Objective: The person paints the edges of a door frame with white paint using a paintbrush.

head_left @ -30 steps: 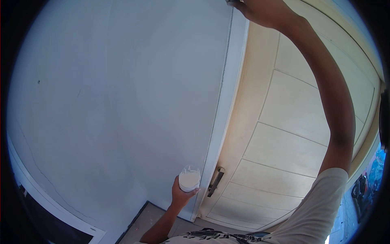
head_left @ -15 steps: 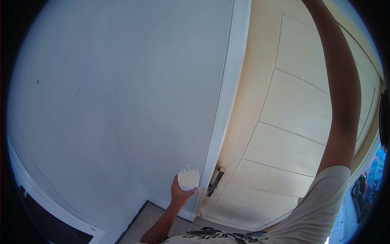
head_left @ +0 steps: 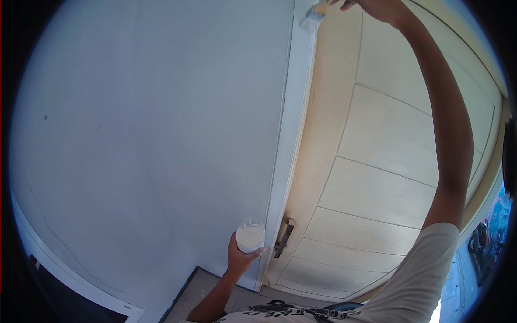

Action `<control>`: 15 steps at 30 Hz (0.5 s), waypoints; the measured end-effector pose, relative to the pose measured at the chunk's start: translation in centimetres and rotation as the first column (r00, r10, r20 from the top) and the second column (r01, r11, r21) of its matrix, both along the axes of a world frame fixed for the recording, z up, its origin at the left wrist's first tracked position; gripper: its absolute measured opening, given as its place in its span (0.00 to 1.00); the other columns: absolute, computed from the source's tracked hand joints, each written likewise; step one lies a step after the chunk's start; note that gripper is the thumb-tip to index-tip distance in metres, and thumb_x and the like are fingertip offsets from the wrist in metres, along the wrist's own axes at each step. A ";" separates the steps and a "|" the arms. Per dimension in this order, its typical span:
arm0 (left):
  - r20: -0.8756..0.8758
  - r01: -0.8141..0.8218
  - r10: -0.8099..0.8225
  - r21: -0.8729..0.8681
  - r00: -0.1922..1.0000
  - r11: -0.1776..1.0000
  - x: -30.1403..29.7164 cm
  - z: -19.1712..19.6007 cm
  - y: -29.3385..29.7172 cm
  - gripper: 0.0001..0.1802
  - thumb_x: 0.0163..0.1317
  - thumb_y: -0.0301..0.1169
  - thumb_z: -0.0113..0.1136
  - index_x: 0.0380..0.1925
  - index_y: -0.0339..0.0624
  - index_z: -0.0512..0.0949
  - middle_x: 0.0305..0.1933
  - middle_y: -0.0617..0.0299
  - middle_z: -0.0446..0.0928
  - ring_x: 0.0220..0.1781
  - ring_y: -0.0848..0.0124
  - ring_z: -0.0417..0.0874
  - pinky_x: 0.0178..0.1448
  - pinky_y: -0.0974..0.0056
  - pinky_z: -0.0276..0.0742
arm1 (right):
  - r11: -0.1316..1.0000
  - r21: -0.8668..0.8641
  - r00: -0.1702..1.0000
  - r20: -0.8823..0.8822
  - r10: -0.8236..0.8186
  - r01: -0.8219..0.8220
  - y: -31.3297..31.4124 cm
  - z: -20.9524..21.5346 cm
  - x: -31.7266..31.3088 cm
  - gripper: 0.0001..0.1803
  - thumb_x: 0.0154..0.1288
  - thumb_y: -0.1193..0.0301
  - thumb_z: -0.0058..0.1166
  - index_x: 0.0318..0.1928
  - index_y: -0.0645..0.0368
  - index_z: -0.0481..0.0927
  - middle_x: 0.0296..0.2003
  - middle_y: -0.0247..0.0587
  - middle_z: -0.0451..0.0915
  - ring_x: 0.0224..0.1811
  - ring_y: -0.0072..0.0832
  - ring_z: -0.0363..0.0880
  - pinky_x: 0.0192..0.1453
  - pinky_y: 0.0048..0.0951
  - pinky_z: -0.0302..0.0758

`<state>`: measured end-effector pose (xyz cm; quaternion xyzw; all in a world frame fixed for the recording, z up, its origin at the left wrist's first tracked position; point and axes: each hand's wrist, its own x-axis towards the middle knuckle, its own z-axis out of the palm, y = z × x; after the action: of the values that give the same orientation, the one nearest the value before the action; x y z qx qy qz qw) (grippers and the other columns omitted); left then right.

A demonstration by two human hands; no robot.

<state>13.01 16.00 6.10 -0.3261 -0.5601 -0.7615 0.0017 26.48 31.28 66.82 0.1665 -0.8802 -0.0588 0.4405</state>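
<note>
High at the top of the view, my right hand grips a paintbrush by its pale handle, partly cut off by the upper edge. Its whitish bristles rest against the white door frame. My right arm is stretched up in front of the cream door. Low in the middle, my left hand is wrapped round a cup of white paint with clear plastic sticking up at its rim. The cup is held upright near the lower part of the frame.
A panelled cream door with a dark handle stands to the right of the frame. A pale blue-grey wall fills the left. A dark opening with a white border lies at lower left. Outdoor objects show at far right.
My right hand has come down into view with the paintbrush, now against the upper door frame. My left hand keeps the cup in nearly the same place.
</note>
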 end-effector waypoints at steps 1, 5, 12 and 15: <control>0.004 0.040 -0.040 0.008 0.999 0.999 0.3 0.3 0.6 0.40 0.43 0.22 0.81 0.58 0.36 0.70 0.53 0.54 0.80 0.55 0.65 0.83 0.60 0.60 0.80 | 1.000 -0.008 0.996 -0.087 0.007 -0.008 1.5 3.6 0.4 0.08 0.69 0.76 0.55 0.44 0.66 0.83 0.38 0.45 0.86 0.40 0.31 0.86 0.44 0.33 0.87; 0.006 0.040 -0.040 0.018 0.999 0.999 0.2 0.4 0.3 0.41 0.43 0.22 0.81 0.59 0.35 0.70 0.53 0.54 0.80 0.55 0.65 0.83 0.60 0.60 0.80 | 0.973 0.038 0.873 -0.436 0.220 -0.227 3.7 7.7 0.2 0.08 0.73 0.72 0.56 0.45 0.63 0.83 0.38 0.40 0.86 0.41 0.26 0.86 0.45 0.32 0.87; 0.012 0.052 -0.051 -0.010 0.999 0.999 0.1 0.5 0.3 0.40 0.44 0.24 0.81 0.59 0.36 0.71 0.53 0.54 0.80 0.55 0.66 0.83 0.60 0.60 0.80 | 0.997 0.007 0.928 -0.364 0.079 -0.082 10.5 -2.3 -2.3 0.08 0.75 0.74 0.53 0.49 0.62 0.82 0.45 0.43 0.88 0.48 0.32 0.88 0.48 0.31 0.85; -0.017 0.021 -0.022 -0.044 1.000 0.999 0.1 0.9 -0.1 0.40 0.44 0.24 0.81 0.58 0.36 0.71 0.53 0.54 0.80 0.55 0.66 0.83 0.60 0.60 0.80 | 0.968 -0.144 0.977 -0.088 0.197 -0.208 8.1 -7.3 -0.6 0.07 0.74 0.75 0.54 0.47 0.61 0.84 0.42 0.41 0.87 0.45 0.30 0.87 0.50 0.31 0.85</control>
<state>13.09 15.89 6.99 -0.3386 -0.5730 -0.7463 -0.0088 25.88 39.37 59.48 0.2192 -0.8438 0.0477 0.4875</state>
